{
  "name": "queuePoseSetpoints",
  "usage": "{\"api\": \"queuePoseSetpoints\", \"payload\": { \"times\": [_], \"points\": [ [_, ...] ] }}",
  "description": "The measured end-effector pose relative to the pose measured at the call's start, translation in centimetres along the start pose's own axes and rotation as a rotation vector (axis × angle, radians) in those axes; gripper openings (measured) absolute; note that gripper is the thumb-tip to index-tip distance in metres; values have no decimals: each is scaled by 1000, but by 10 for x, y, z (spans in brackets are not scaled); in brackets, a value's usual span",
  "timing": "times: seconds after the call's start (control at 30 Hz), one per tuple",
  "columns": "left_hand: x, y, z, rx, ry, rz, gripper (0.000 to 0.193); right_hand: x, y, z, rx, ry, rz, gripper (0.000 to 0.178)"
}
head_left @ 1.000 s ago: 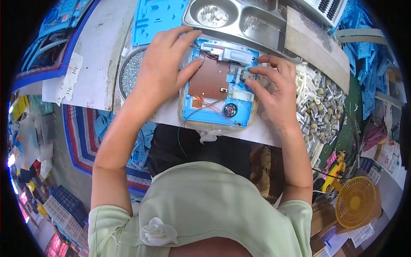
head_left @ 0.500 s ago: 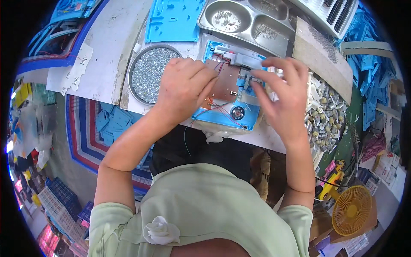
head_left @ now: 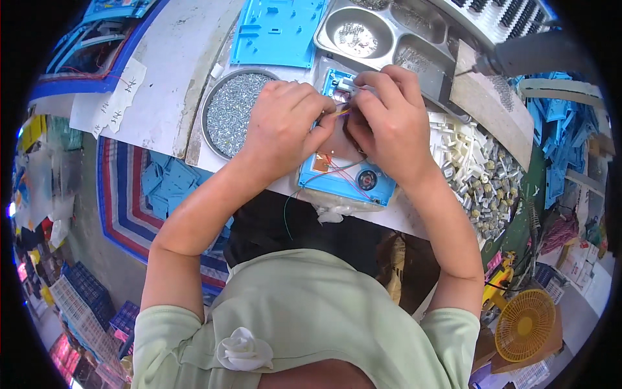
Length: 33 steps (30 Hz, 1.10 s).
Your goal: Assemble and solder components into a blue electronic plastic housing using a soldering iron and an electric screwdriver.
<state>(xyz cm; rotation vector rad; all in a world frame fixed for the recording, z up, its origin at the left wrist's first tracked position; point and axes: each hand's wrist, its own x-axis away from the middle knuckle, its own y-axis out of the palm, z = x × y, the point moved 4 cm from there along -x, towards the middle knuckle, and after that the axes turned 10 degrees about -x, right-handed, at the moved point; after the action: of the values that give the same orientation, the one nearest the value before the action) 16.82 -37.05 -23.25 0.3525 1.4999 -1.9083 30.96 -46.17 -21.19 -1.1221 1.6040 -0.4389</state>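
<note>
A blue plastic housing (head_left: 382,192) lies in front of me, holding a brown circuit board (head_left: 338,144), thin coloured wires and a small round black speaker (head_left: 367,179). My left hand (head_left: 285,123) is closed in a pinch at the board's far left corner, with thin wires (head_left: 342,112) at its fingertips. From the other side my right hand (head_left: 395,120) bends over the board, its thumb and fingers closed around the board's right edge, which looks tilted up. Both hands nearly meet, and they hide much of the housing's far half.
Left of the housing stands a round tray of small screws (head_left: 236,113). Beyond are another blue shell (head_left: 278,32) and a metal compartment tray (head_left: 324,40). At right lie white plastic parts (head_left: 463,162) and small motors (head_left: 495,194). A screwdriver-like tool (head_left: 518,57) hangs at upper right.
My right hand has moved left, over the circuit board, and closed there. The board now looks tilted. The hanging tool has come into sight at upper right, and the view has shifted slightly.
</note>
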Motion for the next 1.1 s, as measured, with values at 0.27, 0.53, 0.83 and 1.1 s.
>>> {"api": "queuePoseSetpoints", "payload": {
  "times": [0.27, 0.53, 0.83, 1.1],
  "points": [
    [-1, 5, -1, 46, -31, 4, 17, 4, -1, 2, -18, 13, 19, 26],
    [-1, 19, 6, 96, -89, -78, 27, 11, -12, 3, -71, 27, 5, 19],
    [-6, 6, 12, 40, -144, -11, 58, 50, -33, 23, -263, 275, 157, 14],
    [-23, 16, 50, 484, -224, -280, 37, 59, -41, 22, -428, 367, 323, 13]
  ]
}}
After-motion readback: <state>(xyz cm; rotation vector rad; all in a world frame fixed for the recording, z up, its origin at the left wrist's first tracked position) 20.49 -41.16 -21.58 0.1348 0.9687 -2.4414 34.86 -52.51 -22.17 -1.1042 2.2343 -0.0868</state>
